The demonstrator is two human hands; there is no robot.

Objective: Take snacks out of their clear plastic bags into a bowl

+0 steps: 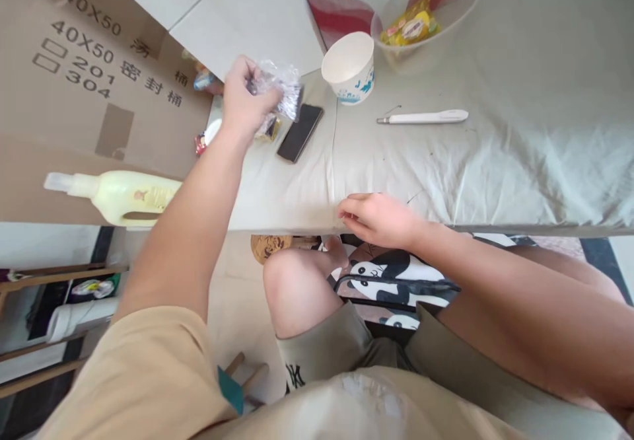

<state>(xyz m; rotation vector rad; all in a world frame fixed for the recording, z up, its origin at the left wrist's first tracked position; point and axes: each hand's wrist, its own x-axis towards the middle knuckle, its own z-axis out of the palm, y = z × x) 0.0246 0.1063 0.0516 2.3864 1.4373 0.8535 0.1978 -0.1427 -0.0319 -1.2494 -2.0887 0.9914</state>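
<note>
My left hand (pixel 247 96) reaches to the back left and is closed on a crinkled clear plastic wrapper (pixel 284 93); something dark shows at its side, too unclear to name. Just below the wrapper lies a black smartphone (pixel 300 134) on the cloth. Loosely curled, my right hand (pixel 379 219) rests at the front edge of the cloth-covered surface (pixel 520 156), with nothing visible in its fingers. Between the hands and further back stands a white paper cup (pixel 349 70) with blue print. A white pen-like tool (pixel 423 117) lies right of the cup.
A clear plastic bowl (pixel 436 37) holds yellow packets (pixel 413 25). Behind it stands a red and white box (pixel 337 4). A large cardboard box (pixel 113 129) fills the left, with a pale yellow bottle (pixel 123 192) before it. Small wrapped items (pixel 270 127) lie under my left hand.
</note>
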